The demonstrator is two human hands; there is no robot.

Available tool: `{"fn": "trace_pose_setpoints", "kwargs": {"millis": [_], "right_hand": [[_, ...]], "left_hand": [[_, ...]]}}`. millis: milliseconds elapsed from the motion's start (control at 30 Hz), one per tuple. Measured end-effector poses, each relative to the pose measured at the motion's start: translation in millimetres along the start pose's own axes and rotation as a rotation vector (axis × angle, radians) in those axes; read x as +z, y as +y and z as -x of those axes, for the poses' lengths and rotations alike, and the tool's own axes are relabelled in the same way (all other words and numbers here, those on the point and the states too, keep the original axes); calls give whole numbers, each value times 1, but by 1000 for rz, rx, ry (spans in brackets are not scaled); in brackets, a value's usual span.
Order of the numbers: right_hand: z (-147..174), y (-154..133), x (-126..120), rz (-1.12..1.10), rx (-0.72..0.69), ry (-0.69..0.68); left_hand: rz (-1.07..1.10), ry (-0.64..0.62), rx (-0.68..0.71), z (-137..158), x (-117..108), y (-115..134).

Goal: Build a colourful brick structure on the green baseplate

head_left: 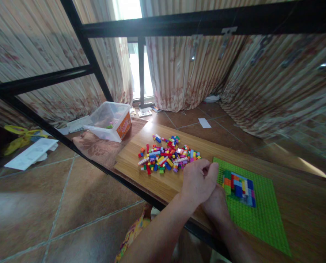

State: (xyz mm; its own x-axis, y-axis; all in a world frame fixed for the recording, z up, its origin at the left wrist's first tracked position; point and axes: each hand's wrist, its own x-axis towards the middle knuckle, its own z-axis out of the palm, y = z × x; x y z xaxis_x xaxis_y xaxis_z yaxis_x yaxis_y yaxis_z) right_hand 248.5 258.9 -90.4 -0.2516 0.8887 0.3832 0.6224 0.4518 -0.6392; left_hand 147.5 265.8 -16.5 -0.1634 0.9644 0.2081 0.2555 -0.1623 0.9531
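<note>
Both of my hands are close together over the wooden board, between the loose bricks and the green baseplate [267, 215]. My left hand [197, 180] is closed, thumb against curled fingers; anything it grips is hidden. Partly behind it, my right hand [218, 199] is curled too, and its fingertips are covered by the left hand. A pile of small colourful toy bricks [167, 159] lies left of my hands. On the baseplate, to their right, sits a low, roughly square build of multicoloured bricks [239, 188].
The wooden board [135, 153] rests on a brown cloth [94, 149]. A clear plastic tub [108, 118] with an orange label stands at the far left end. Black metal bars [179, 25] cross above and along the near side. Striped curtains [176, 76] hang behind.
</note>
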Motion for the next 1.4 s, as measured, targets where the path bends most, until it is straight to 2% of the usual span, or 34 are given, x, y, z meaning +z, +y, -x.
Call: {"fn": "trace_pose_setpoints", "kwargs": {"millis": [200, 500, 867, 1167, 1400], "right_hand": [[-2, -4, -1, -6, 17, -2], [1, -1, 1, 0, 36, -28], [2, -1, 2, 42, 6, -39], [-3, -10, 2, -54, 6, 20], [-5, -13, 1, -103, 40, 6]], "left_hand": [[61, 54, -42, -6, -5, -4], [50, 0, -48, 0, -1, 0], [46, -1, -40, -1, 0, 0], [54, -7, -6, -4, -2, -3], [68, -17, -13, -6, -2, -4]]}}
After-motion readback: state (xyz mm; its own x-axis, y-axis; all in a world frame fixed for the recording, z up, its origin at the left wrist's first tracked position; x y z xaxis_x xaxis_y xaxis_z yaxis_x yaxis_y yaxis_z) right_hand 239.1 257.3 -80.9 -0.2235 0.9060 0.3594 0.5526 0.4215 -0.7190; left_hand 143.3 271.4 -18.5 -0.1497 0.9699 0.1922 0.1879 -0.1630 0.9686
